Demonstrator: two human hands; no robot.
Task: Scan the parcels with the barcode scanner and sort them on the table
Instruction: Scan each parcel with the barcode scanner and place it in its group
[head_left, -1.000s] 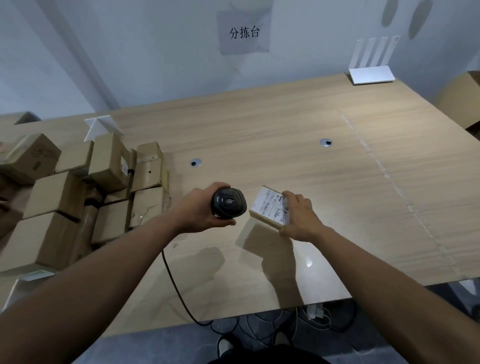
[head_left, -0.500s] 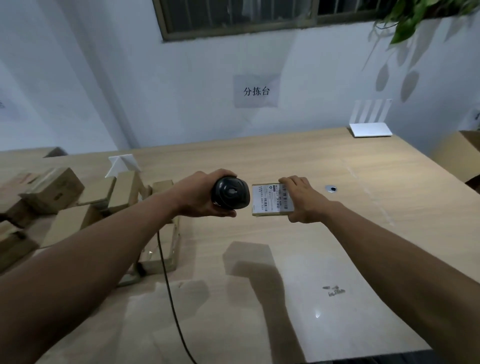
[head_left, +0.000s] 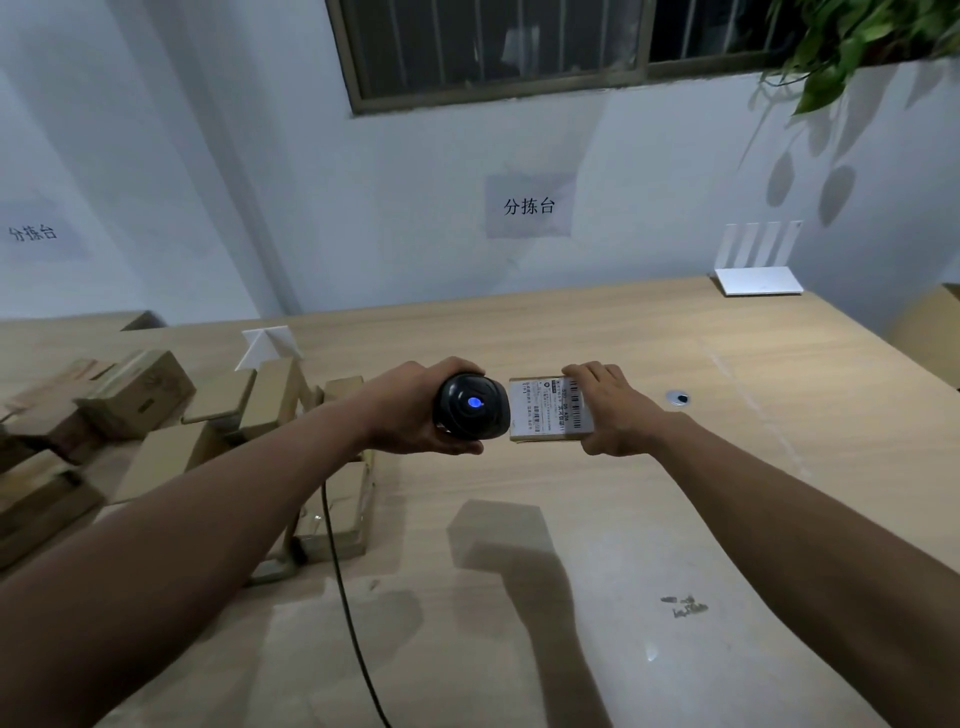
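Pale bluish wall (head_left: 395, 218) with barred window (head_left: 498, 47), paper sign (head_left: 529, 206), hanging plant (head_left: 852, 41); wooden table (head_left: 571, 332) below.

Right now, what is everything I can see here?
parcel: one, brown with white label, held above table
scanner: one, black, blue light lit, aimed at parcel
cable: one, black, runs down from scanner
boxes: many, brown, piled at left of table
table: one, light wood
router: one, white, far right corner
wall signs: two, grey
plant: one, green, top right
hands: left grips scanner, right holds parcel
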